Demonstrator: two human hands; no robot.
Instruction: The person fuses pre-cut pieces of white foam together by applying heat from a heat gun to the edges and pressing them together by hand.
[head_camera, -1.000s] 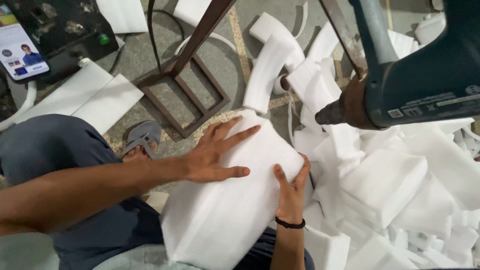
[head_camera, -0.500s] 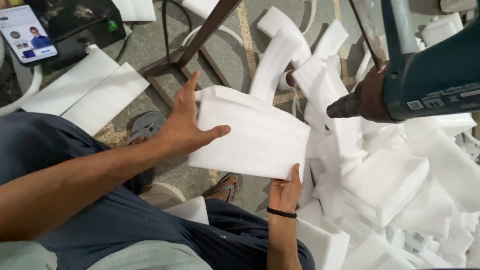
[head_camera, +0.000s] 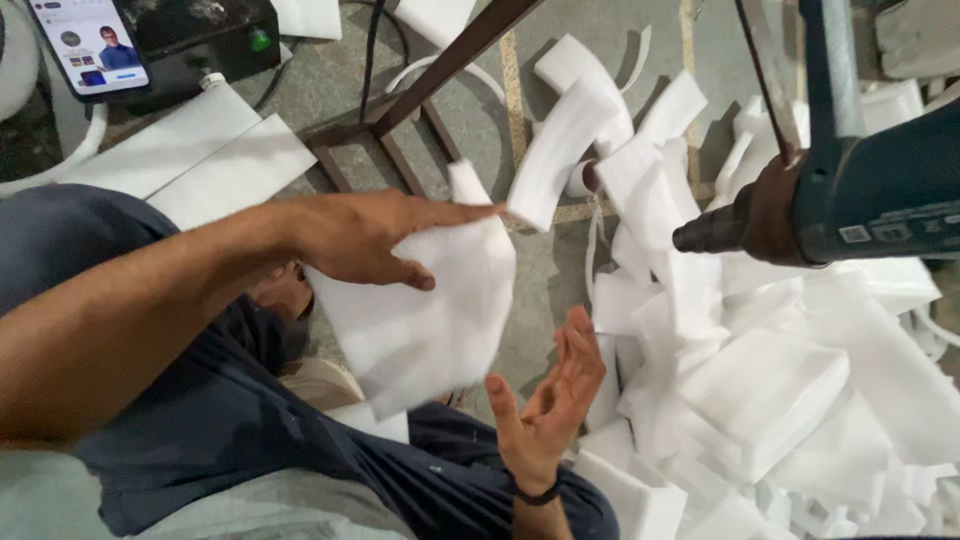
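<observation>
Observed: seated person handling a white foam sheet (head_camera: 420, 310), blurred, held over the lap. Left hand (head_camera: 370, 235) lies flat on its upper face, fingers straight, thumb hooked over the near edge; it presses rather than clamps. Right hand (head_camera: 550, 400) is open, palm up, fingers spread, just beside the sheet's lower right corner and holding nothing. Judged step: turning or repositioning the sheet; it needs support from below by the right palm. Mounted heat tool (head_camera: 860, 200) hangs at right above a foam offcut pile (head_camera: 780, 400).
</observation>
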